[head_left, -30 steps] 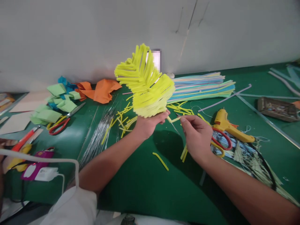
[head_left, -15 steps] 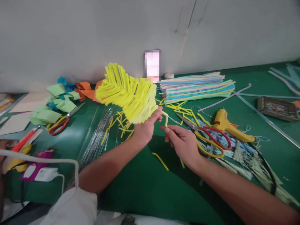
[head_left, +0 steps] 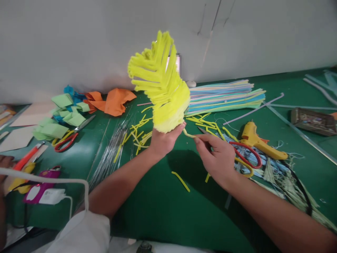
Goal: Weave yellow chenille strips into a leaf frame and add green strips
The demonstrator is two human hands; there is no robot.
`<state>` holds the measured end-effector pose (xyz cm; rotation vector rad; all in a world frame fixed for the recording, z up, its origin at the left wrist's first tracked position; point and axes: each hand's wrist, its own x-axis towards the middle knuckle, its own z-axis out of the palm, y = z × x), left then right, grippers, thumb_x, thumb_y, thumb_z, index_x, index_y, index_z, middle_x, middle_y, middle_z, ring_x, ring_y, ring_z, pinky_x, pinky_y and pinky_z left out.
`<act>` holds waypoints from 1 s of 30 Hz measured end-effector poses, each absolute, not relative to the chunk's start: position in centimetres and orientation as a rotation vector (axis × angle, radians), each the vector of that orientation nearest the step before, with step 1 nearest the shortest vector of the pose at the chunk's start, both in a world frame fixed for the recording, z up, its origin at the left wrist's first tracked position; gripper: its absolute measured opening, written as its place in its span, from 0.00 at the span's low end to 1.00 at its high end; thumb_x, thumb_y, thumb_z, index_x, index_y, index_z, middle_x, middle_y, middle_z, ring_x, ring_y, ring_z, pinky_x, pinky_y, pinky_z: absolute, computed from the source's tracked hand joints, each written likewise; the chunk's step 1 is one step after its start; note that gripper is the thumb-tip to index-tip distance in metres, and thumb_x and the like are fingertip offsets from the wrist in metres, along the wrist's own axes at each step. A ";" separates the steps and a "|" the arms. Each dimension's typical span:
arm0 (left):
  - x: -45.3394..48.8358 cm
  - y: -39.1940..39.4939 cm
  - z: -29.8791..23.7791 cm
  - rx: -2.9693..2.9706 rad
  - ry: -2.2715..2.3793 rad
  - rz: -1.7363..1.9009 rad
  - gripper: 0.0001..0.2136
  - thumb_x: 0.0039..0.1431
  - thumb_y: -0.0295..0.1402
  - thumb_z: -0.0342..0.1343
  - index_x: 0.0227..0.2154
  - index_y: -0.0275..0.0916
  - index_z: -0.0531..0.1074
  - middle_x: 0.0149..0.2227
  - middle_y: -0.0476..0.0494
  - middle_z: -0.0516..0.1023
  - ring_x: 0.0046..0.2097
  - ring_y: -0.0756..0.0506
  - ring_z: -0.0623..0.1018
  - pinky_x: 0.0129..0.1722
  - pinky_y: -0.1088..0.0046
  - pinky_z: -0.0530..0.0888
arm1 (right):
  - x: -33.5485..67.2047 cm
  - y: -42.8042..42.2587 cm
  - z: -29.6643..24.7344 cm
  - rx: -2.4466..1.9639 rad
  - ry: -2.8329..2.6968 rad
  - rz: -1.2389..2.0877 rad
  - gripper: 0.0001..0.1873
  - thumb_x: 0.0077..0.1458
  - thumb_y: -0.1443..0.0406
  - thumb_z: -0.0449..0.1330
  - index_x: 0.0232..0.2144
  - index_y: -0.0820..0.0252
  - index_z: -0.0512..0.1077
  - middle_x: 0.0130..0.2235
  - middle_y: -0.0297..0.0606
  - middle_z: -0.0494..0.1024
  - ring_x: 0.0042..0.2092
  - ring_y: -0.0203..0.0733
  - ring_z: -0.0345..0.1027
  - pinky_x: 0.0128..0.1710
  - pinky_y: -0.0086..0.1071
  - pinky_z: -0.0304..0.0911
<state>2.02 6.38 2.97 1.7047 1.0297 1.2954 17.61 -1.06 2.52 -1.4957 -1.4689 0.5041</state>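
My left hand (head_left: pixel 163 141) is closed round the base of a big yellow pipe-cleaner bundle (head_left: pixel 161 82), which stands up with its fringed rows fanning toward the wall. My right hand (head_left: pixel 218 156) pinches the loose yellow pipe-cleaner end (head_left: pixel 188 134) that sticks out from the bundle's base, just right of my left thumb. Both hands hover above the green table (head_left: pixel 168 211).
Red-and-yellow scissors (head_left: pixel 243 158) and a yellow glue gun (head_left: pixel 259 142) lie right of my right hand. Pastel pipe cleaners (head_left: pixel 226 96) are stacked behind. Yellow offcuts (head_left: pixel 139 135), thin wires (head_left: pixel 110 154), green paper pieces (head_left: pixel 56 121), orange paper (head_left: pixel 113 102) and second scissors (head_left: pixel 70 137) lie left.
The bundle, tipped over to the left half a second ago, has swung back upright. My right hand moved right and slightly up, still pinching the loose end.
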 end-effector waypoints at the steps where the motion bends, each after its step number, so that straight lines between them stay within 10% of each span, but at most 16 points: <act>1: 2.1 6.3 3.2 1.663 1.020 1.289 0.02 0.50 0.35 0.65 0.28 0.44 0.79 0.25 0.48 0.77 0.31 0.45 0.77 0.40 0.64 0.76 | 17.8 -0.9 2.5 -1.505 -1.413 0.499 0.12 0.57 0.58 0.58 0.32 0.58 0.80 0.22 0.34 0.74 0.23 0.37 0.63 0.25 0.31 0.59; 17: 3.8 5.4 3.7 0.935 0.833 1.405 0.10 0.43 0.35 0.69 0.26 0.37 0.75 0.27 0.51 0.75 0.23 0.55 0.70 0.24 0.77 0.70 | 16.7 -1.0 1.3 -1.287 -1.112 1.208 0.17 0.55 0.53 0.62 0.29 0.61 0.77 0.21 0.31 0.71 0.20 0.31 0.59 0.20 0.28 0.55; 23: 2.5 6.4 1.6 1.348 1.123 1.508 0.06 0.52 0.36 0.65 0.31 0.41 0.79 0.25 0.51 0.77 0.29 0.49 0.77 0.41 0.69 0.76 | 16.1 -1.4 0.8 -1.375 -1.265 1.145 0.18 0.57 0.56 0.58 0.42 0.61 0.79 0.23 0.32 0.73 0.21 0.33 0.62 0.21 0.28 0.58; 30: 2.1 6.4 2.3 1.653 1.135 1.368 0.02 0.52 0.32 0.64 0.29 0.41 0.79 0.31 0.47 0.82 0.39 0.45 0.81 0.52 0.65 0.74 | 16.8 -1.5 1.1 -1.435 -1.500 0.746 0.13 0.58 0.60 0.57 0.35 0.59 0.80 0.24 0.35 0.76 0.26 0.38 0.68 0.29 0.31 0.64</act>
